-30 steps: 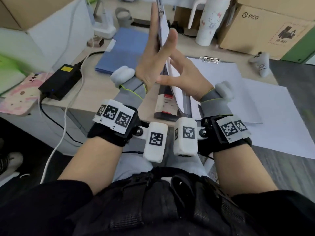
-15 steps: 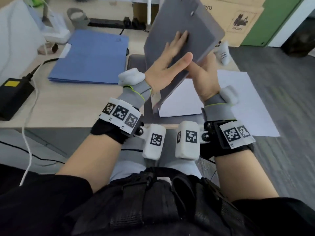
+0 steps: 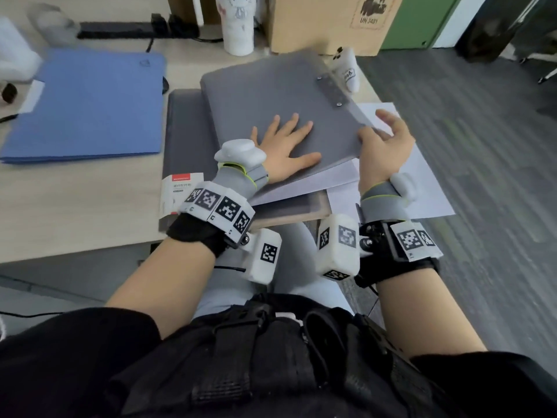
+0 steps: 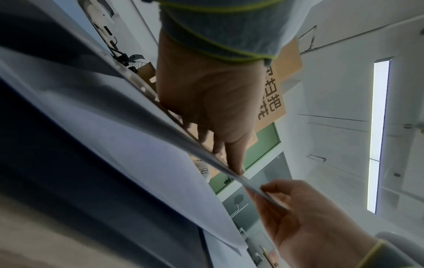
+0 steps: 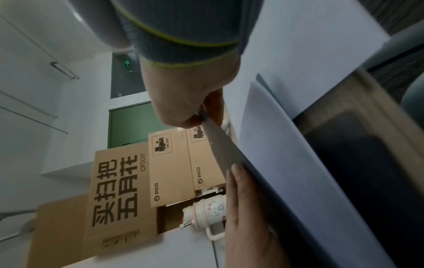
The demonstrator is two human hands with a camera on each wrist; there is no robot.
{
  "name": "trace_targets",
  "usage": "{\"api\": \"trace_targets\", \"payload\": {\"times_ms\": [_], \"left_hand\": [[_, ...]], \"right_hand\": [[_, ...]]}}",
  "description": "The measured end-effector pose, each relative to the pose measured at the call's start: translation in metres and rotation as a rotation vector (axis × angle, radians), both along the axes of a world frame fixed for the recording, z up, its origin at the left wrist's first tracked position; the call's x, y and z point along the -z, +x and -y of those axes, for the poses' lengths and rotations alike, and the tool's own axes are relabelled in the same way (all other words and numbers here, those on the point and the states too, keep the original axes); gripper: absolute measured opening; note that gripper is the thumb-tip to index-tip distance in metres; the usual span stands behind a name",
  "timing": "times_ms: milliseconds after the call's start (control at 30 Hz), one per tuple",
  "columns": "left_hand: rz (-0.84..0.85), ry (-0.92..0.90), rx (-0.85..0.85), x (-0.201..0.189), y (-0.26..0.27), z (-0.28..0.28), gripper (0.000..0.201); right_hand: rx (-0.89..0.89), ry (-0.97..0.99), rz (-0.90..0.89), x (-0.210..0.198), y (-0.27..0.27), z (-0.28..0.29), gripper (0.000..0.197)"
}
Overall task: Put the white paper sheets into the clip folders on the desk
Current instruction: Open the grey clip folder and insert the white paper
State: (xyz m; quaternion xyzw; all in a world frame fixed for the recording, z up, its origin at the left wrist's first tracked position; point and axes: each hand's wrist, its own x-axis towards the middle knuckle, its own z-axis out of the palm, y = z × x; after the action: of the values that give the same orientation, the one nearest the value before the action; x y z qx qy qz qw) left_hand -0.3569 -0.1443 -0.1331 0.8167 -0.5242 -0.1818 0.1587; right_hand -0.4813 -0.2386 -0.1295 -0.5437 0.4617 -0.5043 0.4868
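1. Two folders show on the desk (image 3: pixel 75 212): a grey clip folder (image 3: pixel 271 98) at the middle, and a blue folder (image 3: pixel 87 104) lying flat to its left, apart from it.
2. The grey clip folder is closed, its back cover up with a riveted strip near the far right edge. It lies tilted over a dark grey mat (image 3: pixel 184 131) – its near edge is raised, as the left wrist view shows.
3. White paper sheets (image 3: pixel 316 182) stick out from under its near edge; more white paper (image 3: pixel 428 188) lies loose at the right, overhanging the desk's right edge above the floor.
4. The left hand (image 3: pixel 283 146) rests flat on the cover, fingers straight and spread, grasping nothing.
5. The right hand (image 3: pixel 382 146) pinches the folder's near right corner, thumb on top and fingers curled beneath.
6. One small white carton (image 3: pixel 177 191) sits at the desk's near edge, beside the left wrist.
7. Behind the folder stand one white cup (image 3: pixel 238 22) and cardboard boxes (image 3: pixel 331 19) – little room there; the desk between the blue folder and the near edge is bare.
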Motion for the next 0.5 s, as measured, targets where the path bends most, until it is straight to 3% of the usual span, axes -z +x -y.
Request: {"api": "trace_targets", "payload": {"times_ms": [233, 400, 500], "left_hand": [[0.012, -0.004, -0.028, 0.013, 0.011, 0.005, 0.057], [0.061, -0.053, -0.230, 0.008, 0.032, -0.003, 0.054], [0.105, 0.036, -0.412, 0.008, 0.044, -0.012, 0.068]], "right_hand": [[-0.066, 0.101, -0.434, 0.027, -0.009, 0.015, 0.042], [-0.147, 0.100, -0.599, 0.028, -0.003, 0.017, 0.048], [-0.195, 0.071, -0.718, 0.024, 0.006, 0.022, 0.051]]}}
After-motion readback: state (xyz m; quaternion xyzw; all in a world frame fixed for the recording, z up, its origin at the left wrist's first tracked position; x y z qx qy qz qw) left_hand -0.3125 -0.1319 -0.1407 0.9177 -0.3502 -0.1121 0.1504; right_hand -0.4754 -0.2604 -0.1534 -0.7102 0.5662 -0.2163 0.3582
